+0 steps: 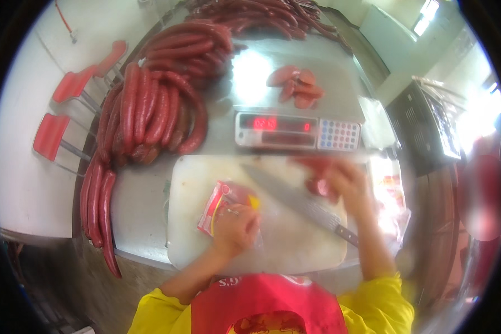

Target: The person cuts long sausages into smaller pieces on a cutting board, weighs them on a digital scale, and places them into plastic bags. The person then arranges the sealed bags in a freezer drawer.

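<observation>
My left hand (236, 227) is closed on the near end of a printed plastic packet (214, 206), which lies over the left part of a white cutting board (192, 250). Something reddish shows inside the packet. At the board's upper right, my right hand (344, 181) is blurred, its fingers at red sausage pieces (318, 185); whether it grips one I cannot tell. Between the hands a large knife (292, 198) lies diagonally on the board, its dark handle towards my right forearm. Beyond the board stands a digital scale (279, 131) with a lit red display. Cut sausage pieces (302, 85) rest behind that display.
Long red sausages (150, 108) are heaped on the metal table at the left, some hanging over its edge. Another sausage pile (263, 14) covers the far end. Plastic packets (386, 188) lie right of the board. Red chairs (52, 135) stand at the left.
</observation>
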Tool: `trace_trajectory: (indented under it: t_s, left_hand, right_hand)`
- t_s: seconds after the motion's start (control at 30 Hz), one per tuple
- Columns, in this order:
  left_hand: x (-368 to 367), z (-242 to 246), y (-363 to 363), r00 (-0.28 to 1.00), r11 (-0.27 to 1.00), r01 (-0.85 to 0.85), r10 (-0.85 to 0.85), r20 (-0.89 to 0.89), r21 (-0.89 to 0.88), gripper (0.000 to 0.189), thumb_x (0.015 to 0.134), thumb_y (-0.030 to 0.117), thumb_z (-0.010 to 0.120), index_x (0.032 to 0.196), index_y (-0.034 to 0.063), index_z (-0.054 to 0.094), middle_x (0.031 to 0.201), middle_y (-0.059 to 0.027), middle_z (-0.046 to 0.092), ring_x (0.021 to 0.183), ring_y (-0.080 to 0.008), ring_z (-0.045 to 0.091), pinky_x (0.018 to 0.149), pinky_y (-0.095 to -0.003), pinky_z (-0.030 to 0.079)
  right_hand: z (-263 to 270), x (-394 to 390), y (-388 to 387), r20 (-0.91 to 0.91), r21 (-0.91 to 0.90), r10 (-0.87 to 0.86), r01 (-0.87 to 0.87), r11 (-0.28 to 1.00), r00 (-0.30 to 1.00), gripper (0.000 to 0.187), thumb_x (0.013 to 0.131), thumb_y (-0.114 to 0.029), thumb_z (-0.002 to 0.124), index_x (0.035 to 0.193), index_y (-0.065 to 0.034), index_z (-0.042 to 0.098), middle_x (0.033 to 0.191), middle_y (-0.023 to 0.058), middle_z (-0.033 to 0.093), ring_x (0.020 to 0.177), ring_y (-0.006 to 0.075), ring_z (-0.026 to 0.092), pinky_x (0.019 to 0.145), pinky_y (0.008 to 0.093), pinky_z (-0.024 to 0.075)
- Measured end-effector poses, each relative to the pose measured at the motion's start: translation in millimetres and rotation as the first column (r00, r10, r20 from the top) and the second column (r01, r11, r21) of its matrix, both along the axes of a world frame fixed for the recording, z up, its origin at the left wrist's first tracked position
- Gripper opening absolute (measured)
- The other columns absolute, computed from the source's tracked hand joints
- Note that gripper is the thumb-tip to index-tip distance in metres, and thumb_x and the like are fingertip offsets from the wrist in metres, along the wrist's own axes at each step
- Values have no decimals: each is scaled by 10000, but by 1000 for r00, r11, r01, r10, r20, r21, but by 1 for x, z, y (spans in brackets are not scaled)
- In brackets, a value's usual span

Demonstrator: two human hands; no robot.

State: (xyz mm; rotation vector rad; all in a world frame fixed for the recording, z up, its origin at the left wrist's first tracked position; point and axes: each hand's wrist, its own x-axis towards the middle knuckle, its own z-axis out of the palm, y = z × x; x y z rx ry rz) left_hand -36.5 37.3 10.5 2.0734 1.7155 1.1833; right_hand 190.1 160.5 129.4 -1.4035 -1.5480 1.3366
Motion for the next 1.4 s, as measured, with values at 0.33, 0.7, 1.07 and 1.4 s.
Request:
trace_trajectory:
  t_s: [0.33,0.7,1.07,1.4]
  left_hand:
    - [-18,21,3,838,956,140,25,546,-259,263,967,225,539,1063,5,649,930,-136,687,873,-236,665,772,-301,503]
    - [-15,-10,3,874,939,15,-180,-452,-344,845,950,581,355,1451,-85,224,1514,-273,228,1424,-439,150,1165,-516,89]
    - [-24,-7,7,884,914,11,-198,-423,-405,976,894,711,255,1459,-83,204,1528,-272,188,1430,-448,115,1166,-522,71]
    - [-30,7,13,903,880,110,-283,-322,-462,1043,852,757,270,1435,-107,236,1509,-293,209,1430,-447,121,1163,-527,59]
  right_hand:
    - [-106,-9,-95,-232,-16,174,-182,983,957,326,860,-31,657,1179,17,619,938,80,667,758,138,650,622,259,539]
    - [-86,-40,-79,-123,-572,-90,3,820,988,156,877,-97,619,832,41,563,721,140,642,497,204,639,367,286,462]
    - [-84,-80,-59,-105,-603,97,-141,786,990,154,892,-92,558,792,23,583,625,103,625,389,153,554,313,260,381]
    - [-87,-103,-32,75,-540,505,-391,746,860,202,820,-34,446,808,-6,646,555,90,599,382,137,525,335,286,377]
